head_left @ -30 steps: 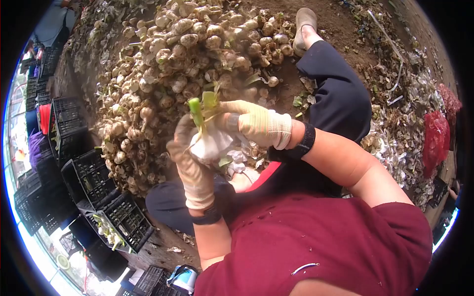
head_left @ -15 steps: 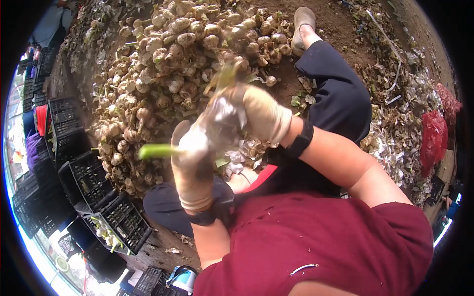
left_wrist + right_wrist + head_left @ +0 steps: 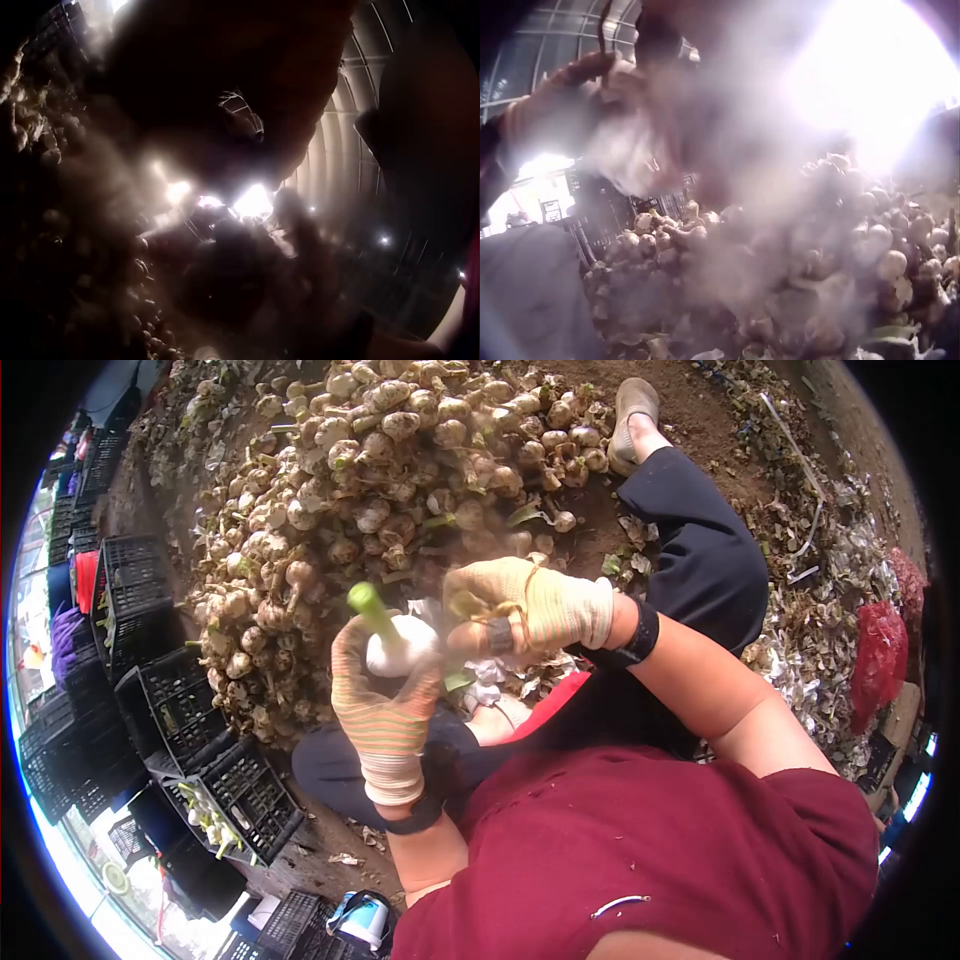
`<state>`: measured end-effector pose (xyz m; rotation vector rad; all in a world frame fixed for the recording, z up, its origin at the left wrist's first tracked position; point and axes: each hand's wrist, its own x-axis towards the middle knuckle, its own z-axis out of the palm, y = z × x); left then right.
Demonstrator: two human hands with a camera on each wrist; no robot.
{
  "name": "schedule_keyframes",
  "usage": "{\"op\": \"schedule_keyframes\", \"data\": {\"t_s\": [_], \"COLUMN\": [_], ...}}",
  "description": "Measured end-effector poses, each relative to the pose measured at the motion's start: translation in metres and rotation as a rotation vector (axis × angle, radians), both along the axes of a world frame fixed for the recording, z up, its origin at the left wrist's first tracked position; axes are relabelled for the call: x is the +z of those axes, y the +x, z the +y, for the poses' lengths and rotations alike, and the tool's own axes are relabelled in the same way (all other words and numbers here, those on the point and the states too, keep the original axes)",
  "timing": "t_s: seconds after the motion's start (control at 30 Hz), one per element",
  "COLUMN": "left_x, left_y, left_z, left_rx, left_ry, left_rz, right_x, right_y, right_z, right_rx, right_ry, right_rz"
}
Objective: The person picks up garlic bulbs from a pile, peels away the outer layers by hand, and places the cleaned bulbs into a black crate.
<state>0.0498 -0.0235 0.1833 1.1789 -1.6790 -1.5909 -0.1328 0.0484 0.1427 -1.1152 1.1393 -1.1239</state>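
Observation:
My left hand (image 3: pixel 385 705), in a striped knitted glove, grips a clean white garlic bulb (image 3: pixel 412 645) from below. The bulb's thick green stem (image 3: pixel 372 606) points up and to the left. Just right of it, my gloved right hand (image 3: pixel 535 605) has curled fingers pinching a strip of brownish garlic skin (image 3: pixel 522 610). A grey band (image 3: pixel 497 635) goes round the right thumb. In the right wrist view, haze blurs the pale bulb (image 3: pixel 630 154) at the left hand. The left wrist view is mostly dark.
A large heap of unpeeled garlic (image 3: pixel 300 520) lies ahead and to the left. Black crates (image 3: pixel 240 810) line the left side, one with cleaned garlic (image 3: pixel 208 822) at its edge. Loose skins (image 3: pixel 790 680) and a red mesh bag (image 3: pixel 880 660) lie right. My bent legs (image 3: pixel 700 540) frame the work.
The hands have turned and drawn apart from the bulb's blurred peeling. The bulb now sits whiter in the left hand, stem upright, while the right hand has come away with a strip of skin.

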Motion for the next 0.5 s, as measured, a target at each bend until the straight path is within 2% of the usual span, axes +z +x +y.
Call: {"op": "schedule_keyframes", "data": {"t_s": [0.03,0.1,0.13,0.2,0.33,0.4,0.43,0.5], "left_x": [0.003,0.0,-0.007,-0.012,-0.007,-0.011,-0.015,-0.018], "left_y": [-0.005,-0.006,-0.003,-0.001,-0.005,-0.005,-0.005,-0.005], "left_z": [0.004,0.006,0.004,0.003,0.0,0.004,0.006,0.008], "left_rx": [0.011,-0.114,-0.181,-0.243,-0.358,-0.335,-0.311,-0.302], "left_ry": [-0.024,-0.114,-0.214,-0.377,-0.604,-0.631,-0.657,-0.752], "left_rz": [-0.085,-0.139,-0.137,-0.199,-0.258,-0.308,-0.356,-0.431], "right_x": [0.005,-0.003,-0.002,0.003,0.004,-0.012,-0.008,0.008], "right_y": [0.001,0.006,0.008,0.012,0.009,0.008,0.008,0.006], "right_z": [0.0,-0.004,-0.002,0.001,0.002,0.001,0.002,0.004], "right_rx": [0.009,-0.044,-0.047,-0.095,-0.051,-0.097,-0.096,0.008], "right_ry": [0.016,0.315,0.317,0.169,0.134,-0.229,-0.23,0.21], "right_rz": [-0.067,-0.766,-0.768,-0.378,-0.454,-0.403,-0.402,-0.422]}}
